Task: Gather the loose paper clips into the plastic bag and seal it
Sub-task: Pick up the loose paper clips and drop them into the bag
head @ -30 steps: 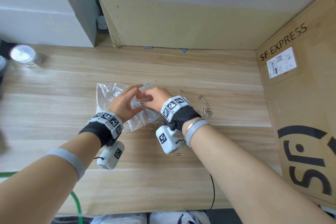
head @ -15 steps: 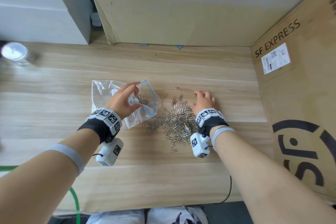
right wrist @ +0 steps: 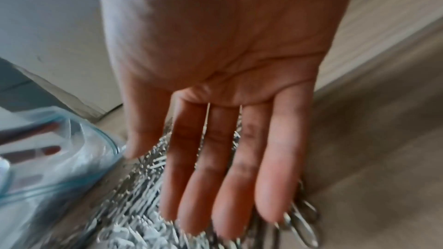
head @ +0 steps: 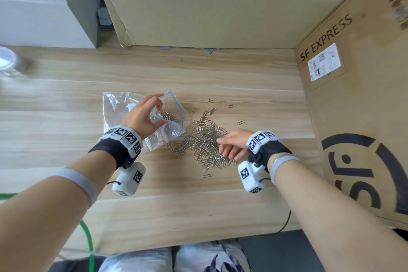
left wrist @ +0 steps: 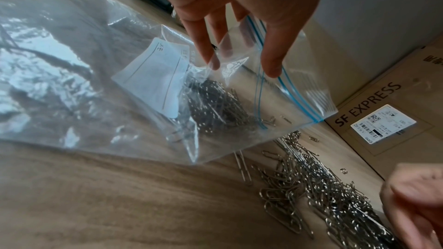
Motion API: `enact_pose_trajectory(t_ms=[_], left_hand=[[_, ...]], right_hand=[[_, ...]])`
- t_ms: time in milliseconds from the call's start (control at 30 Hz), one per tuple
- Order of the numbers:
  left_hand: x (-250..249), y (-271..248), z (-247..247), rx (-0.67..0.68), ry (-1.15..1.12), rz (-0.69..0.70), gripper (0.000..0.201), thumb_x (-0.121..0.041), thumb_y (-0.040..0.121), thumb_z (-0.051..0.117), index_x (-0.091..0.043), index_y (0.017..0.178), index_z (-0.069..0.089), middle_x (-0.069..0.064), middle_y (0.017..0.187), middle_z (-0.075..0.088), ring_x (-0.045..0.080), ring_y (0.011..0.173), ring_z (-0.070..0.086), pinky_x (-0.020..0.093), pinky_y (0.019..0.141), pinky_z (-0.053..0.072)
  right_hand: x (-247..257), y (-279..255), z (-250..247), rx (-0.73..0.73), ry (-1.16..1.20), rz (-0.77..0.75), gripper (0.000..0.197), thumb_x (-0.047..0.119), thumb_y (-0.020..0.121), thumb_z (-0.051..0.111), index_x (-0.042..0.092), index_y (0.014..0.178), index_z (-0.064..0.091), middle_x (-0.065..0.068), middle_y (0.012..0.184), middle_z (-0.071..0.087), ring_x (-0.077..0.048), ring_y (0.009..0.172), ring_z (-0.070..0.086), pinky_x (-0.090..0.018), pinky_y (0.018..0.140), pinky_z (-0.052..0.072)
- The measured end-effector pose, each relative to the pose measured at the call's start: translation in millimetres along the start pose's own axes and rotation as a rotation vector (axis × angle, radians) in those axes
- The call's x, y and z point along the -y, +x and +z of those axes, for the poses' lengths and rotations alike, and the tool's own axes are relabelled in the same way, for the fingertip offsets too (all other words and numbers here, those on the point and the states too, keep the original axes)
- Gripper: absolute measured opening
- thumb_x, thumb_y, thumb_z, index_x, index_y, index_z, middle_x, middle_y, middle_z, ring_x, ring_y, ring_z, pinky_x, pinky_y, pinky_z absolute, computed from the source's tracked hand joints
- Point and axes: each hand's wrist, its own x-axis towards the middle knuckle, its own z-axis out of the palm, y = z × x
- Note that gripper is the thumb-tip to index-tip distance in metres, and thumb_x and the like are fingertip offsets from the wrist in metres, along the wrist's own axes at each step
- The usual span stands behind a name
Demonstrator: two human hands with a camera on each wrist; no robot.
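A clear zip plastic bag (head: 117, 112) with a blue seal line lies on the wooden table (head: 198, 201), left of centre. My left hand (head: 157, 110) pinches the bag's upper lip and holds the mouth up and wide, facing right. In the left wrist view my left hand (left wrist: 242, 65) grips that lip, and some clips (left wrist: 215, 105) and a white label lie inside the bag (left wrist: 72, 82). A heap of silver paper clips (head: 203, 141) lies just right of the mouth. My right hand (head: 223, 147) rests on the heap's right side, fingers (right wrist: 215, 196) straight on the clips (right wrist: 134, 196).
A few stray clips (head: 230, 106) lie beyond the heap. A large SF EXPRESS cardboard box (head: 353, 95) walls the right side, and a cardboard panel (head: 198, 17) stands at the back. A clear jar (head: 8, 62) sits far left. A green cable (head: 88, 240) hangs at the front edge.
My right hand left the bag mouth, went right past the heap, and has now come back onto the heap's near right side. My left hand kept hold of the bag.
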Motion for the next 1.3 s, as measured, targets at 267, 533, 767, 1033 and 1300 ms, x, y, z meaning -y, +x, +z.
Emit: enact_pose_trajectory(t_ms=[267,533,767,1033,1300], left_hand=[[0,1,1,0.004,-0.029,-0.01,0.038,-0.01,0.069,0.073,-0.019,0.081,0.038,0.011,0.129,0.05,0.028,0.115,0.049,0.037,0.088,0.042],[0,2,1,0.017,-0.026,-0.021,0.037,-0.01,0.07,0.072,-0.019,0.081,0.037,0.01,0.13,0.049,0.028,0.114,0.049,0.035,0.081,0.045],[1,2,1,0.015,-0.02,-0.016,0.038,-0.011,0.07,0.072,-0.019,0.081,0.037,0.01,0.13,0.049,0.028,0.114,0.05,0.037,0.083,0.045],[2,2,1,-0.001,-0.024,-0.022,0.037,-0.011,0.07,0.072,-0.019,0.081,0.037,0.008,0.131,0.049,0.027,0.114,0.05,0.035,0.084,0.045],[3,1,1,-0.015,-0.04,-0.016,0.038,-0.009,0.069,0.073,-0.02,0.08,0.038,0.007,0.131,0.049,0.027,0.111,0.052,0.039,0.082,0.049]], right_hand=[[3,8,11,0.058,-0.004,-0.035,0.024,0.041,0.09,0.052,0.025,0.089,0.069,0.001,0.084,0.071,-0.014,0.078,0.067,-0.026,0.075,0.054],[17,9,5,-0.432,-0.297,-0.222,0.022,0.034,0.077,0.07,0.028,0.095,0.058,0.004,0.094,0.06,-0.014,0.08,0.058,-0.026,0.07,0.05],[11,21,21,-0.494,-0.634,-0.17,0.105,0.054,0.054,0.08,0.049,0.138,0.016,0.002,0.149,0.019,-0.028,0.133,0.027,-0.046,0.097,0.041],[25,28,27,-0.524,-0.666,-0.317,0.053,0.026,0.077,0.071,0.031,0.124,0.048,-0.003,0.129,0.039,-0.015,0.092,0.048,-0.028,0.078,0.049],[40,32,32,-0.487,-0.657,-0.314,0.042,0.01,0.08,0.065,0.02,0.118,0.051,-0.006,0.116,0.044,-0.018,0.075,0.047,-0.034,0.07,0.05]])
